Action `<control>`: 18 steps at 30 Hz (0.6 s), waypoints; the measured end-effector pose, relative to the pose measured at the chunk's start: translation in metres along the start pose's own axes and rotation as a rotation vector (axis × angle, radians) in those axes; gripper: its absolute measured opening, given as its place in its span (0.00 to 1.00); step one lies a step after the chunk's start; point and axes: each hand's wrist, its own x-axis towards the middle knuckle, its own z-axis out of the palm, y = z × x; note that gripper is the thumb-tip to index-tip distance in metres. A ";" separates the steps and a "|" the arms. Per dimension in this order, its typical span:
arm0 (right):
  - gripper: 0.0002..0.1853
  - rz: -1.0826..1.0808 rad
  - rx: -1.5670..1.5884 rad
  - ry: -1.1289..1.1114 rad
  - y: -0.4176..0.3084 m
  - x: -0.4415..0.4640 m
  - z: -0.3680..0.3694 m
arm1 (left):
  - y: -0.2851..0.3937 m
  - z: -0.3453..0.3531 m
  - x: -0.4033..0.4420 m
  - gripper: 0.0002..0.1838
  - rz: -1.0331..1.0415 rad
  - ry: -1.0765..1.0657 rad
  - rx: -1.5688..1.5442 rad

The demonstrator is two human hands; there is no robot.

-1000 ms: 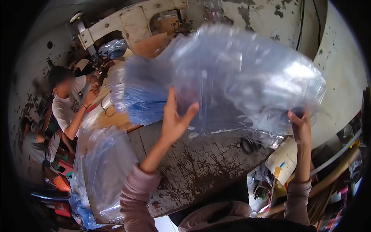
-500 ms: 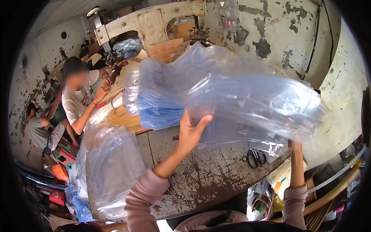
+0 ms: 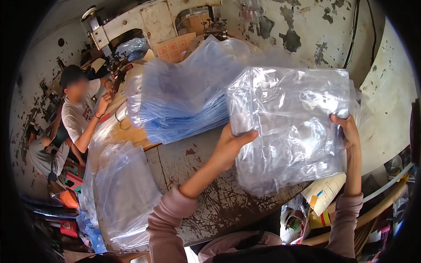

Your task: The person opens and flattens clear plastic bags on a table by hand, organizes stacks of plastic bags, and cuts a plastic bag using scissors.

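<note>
A thick stack of clear plastic sheets is held up over the right part of the worn table. My left hand grips its left edge, thumb on top, the other fingers hidden behind. On the right edge, my right hand has its thumb over the top face too. Just left of the held stack lies a fanned pile of bluish clear plastic sheets. More clear plastic sheets rest at the table's left end.
An old cream-coloured machine stands behind the pile. At the left a co-worker sits at the bench, and another person sits farther back. A paper roll and various items lie below the table's right edge.
The plastic stack has turned its broad face toward me and squared up. My right hand has risen to its right edge. Scissors seen earlier on the table are now hidden.
</note>
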 end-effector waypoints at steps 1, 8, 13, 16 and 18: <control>0.20 0.005 -0.038 -0.010 -0.008 0.003 -0.001 | 0.002 0.009 -0.001 0.28 -0.042 0.028 -0.101; 0.17 0.334 -0.509 -0.105 -0.028 0.046 -0.034 | -0.038 0.049 0.010 0.22 -0.240 0.149 -0.434; 0.27 -0.381 -1.520 -0.129 0.059 0.042 -0.055 | -0.100 0.042 0.017 0.21 -0.403 0.242 -0.396; 0.24 -0.429 -0.902 0.243 0.045 -0.032 -0.033 | -0.102 0.037 0.017 0.21 -0.418 0.237 -0.418; 0.22 -0.366 -0.663 0.656 0.075 -0.079 -0.044 | -0.103 0.037 0.017 0.21 -0.411 0.267 -0.398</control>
